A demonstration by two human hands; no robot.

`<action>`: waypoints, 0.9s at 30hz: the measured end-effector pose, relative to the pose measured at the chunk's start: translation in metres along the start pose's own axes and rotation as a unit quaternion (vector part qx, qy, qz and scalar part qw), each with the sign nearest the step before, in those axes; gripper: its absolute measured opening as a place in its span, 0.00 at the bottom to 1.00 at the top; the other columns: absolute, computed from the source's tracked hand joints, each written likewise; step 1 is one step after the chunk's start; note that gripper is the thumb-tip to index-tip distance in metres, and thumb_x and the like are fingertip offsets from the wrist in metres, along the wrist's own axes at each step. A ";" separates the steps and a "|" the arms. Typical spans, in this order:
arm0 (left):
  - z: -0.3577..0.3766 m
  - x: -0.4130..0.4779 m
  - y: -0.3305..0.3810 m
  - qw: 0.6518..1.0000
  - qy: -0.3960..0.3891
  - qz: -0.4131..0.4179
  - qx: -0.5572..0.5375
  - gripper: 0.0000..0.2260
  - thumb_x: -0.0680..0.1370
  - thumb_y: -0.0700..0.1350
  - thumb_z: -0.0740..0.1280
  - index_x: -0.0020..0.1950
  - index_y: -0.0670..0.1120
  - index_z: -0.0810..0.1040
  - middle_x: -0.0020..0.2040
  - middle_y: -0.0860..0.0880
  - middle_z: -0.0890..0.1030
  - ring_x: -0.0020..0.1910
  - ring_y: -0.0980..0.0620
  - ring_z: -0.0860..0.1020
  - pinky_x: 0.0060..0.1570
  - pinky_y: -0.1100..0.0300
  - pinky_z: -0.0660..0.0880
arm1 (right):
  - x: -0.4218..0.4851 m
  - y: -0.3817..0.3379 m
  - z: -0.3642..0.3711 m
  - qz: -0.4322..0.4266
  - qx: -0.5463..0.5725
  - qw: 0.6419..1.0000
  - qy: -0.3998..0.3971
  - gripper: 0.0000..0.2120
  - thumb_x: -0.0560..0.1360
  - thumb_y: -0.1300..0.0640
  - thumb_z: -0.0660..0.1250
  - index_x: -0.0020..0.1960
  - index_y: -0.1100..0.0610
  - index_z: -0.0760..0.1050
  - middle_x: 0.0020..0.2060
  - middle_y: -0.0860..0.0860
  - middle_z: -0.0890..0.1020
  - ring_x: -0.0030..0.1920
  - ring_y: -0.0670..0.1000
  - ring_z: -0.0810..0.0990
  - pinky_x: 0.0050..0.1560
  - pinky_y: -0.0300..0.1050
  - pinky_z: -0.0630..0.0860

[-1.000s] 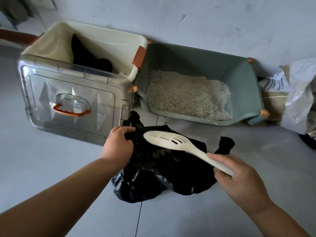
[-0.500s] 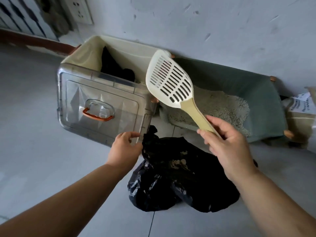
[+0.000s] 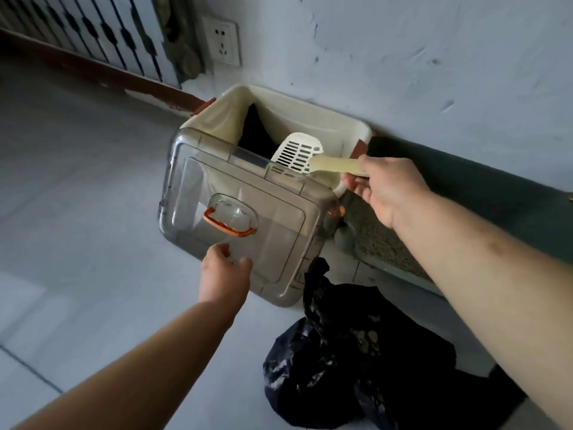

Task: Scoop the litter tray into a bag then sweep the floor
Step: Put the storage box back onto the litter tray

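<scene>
Scoop (image 3: 298,154) first: it is cream plastic with a slotted white head and a flat handle, and you hold it by the handle's end with its head dipped inside the cream bin (image 3: 313,119) by the wall. Your right hand (image 3: 386,189) reaches forward across the corner of the bin, fingers (image 3: 352,181) pinched together on the handle, arm stretched out long from the lower right. The bin's clear lid (image 3: 242,212) hangs open toward you, its orange handle (image 3: 228,226) showing on the front, and something dark lies inside the bin behind the scoop head.

Your left hand (image 3: 224,274) is at the lid's lower edge with its fingers (image 3: 221,248) loosely curled and apart; you cannot tell whether they touch the plastic.

Just right of the bin sits the green litter tray (image 3: 483,193), with pale grey litter (image 3: 381,240) showing under your right forearm. The black bag (image 3: 350,352) lies crumpled on the floor (image 3: 77,243) in front of the tray, its mouth slack, with bits of litter clinging to it.
</scene>
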State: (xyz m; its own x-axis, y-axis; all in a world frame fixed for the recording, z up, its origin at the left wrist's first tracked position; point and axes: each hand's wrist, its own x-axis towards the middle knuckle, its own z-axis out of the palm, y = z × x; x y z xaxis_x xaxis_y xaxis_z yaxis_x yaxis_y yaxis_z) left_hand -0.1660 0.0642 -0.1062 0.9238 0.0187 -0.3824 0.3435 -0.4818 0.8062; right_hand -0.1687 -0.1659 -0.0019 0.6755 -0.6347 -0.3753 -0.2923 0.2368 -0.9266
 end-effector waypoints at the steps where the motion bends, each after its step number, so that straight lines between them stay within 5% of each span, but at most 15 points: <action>1: 0.001 0.003 0.002 1.000 0.004 0.000 -0.014 0.26 0.78 0.45 0.65 0.75 0.45 0.63 0.70 0.47 0.71 0.51 0.53 0.75 0.44 0.61 0.73 | 0.007 -0.001 0.006 0.022 0.023 0.999 -0.006 0.08 0.81 0.59 0.60 0.53 0.63 0.75 0.46 0.60 0.82 0.36 0.49 0.81 0.42 0.39 0.79; 4: 0.001 0.015 0.007 0.998 0.018 -0.013 -0.058 0.27 0.80 0.49 0.65 0.76 0.43 0.62 0.68 0.47 0.74 0.62 0.47 0.74 0.53 0.58 0.70 | 0.021 -0.006 0.025 0.077 0.090 0.991 -0.069 0.06 0.82 0.61 0.59 0.50 0.63 0.71 0.51 0.62 0.80 0.41 0.54 0.81 0.48 0.41 0.78; 8: 0.000 0.033 0.014 0.991 0.018 -0.066 -0.111 0.22 0.81 0.53 0.62 0.70 0.41 0.71 0.58 0.45 0.81 0.52 0.49 0.78 0.49 0.56 0.71 | 0.027 -0.002 0.034 0.073 0.036 0.996 -0.048 0.06 0.82 0.63 0.57 0.56 0.59 0.70 0.44 0.59 0.80 0.40 0.53 0.82 0.55 0.43 0.76; 11: 0.001 0.040 0.018 0.980 0.012 -0.099 -0.175 0.17 0.81 0.53 0.62 0.60 0.42 0.79 0.48 0.48 0.82 0.46 0.52 0.79 0.45 0.55 0.72 | 0.024 0.009 0.025 0.009 -0.064 0.998 0.001 0.18 0.80 0.64 0.59 0.69 0.53 0.68 0.42 0.56 0.83 0.38 0.50 0.83 0.41 0.39 0.80; 14: 0.000 0.043 0.022 0.966 0.000 -0.130 -0.225 0.13 0.79 0.53 0.66 0.54 0.44 0.81 0.47 0.50 0.83 0.49 0.53 0.79 0.53 0.52 0.73 | 0.007 0.014 0.012 -0.083 -0.142 0.986 0.040 0.14 0.79 0.62 0.62 0.64 0.54 0.72 0.46 0.51 0.81 0.37 0.45 0.81 0.35 0.37 0.79; 17: -0.002 0.046 0.031 0.954 -0.007 -0.134 -0.268 0.12 0.78 0.51 0.68 0.56 0.44 0.81 0.50 0.52 0.83 0.49 0.54 0.78 0.57 0.50 0.71 | -0.019 0.026 -0.001 -0.097 -0.202 0.974 0.031 0.06 0.79 0.57 0.64 0.55 0.56 0.77 0.41 0.51 0.81 0.33 0.46 0.79 0.36 0.43 0.80; 22: -0.006 0.042 0.039 0.946 -0.048 -0.135 -0.292 0.15 0.78 0.49 0.69 0.64 0.48 0.78 0.57 0.51 0.80 0.58 0.51 0.76 0.59 0.45 0.70 | -0.040 0.078 0.005 0.052 -0.327 0.941 -0.068 0.09 0.77 0.50 0.67 0.44 0.55 0.74 0.42 0.53 0.82 0.39 0.53 0.83 0.48 0.54 0.81; 27: -0.014 0.038 0.035 0.952 -0.107 -0.093 -0.271 0.18 0.79 0.44 0.68 0.68 0.50 0.75 0.66 0.48 0.76 0.67 0.48 0.71 0.67 0.43 0.66 | -0.029 0.101 0.027 0.098 -0.159 0.982 -0.034 0.05 0.77 0.55 0.68 0.52 0.54 0.76 0.47 0.52 0.81 0.52 0.55 0.80 0.56 0.52 0.77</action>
State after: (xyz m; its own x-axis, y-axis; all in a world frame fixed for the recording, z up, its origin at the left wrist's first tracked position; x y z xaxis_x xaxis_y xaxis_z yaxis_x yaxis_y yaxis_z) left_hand -0.1169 0.0606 -0.0858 0.8030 -0.1472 -0.5775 0.5878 0.0357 0.8082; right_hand -0.1993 -0.1035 -0.0858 0.6261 -0.5464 -0.5563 -0.6098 0.1015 -0.7860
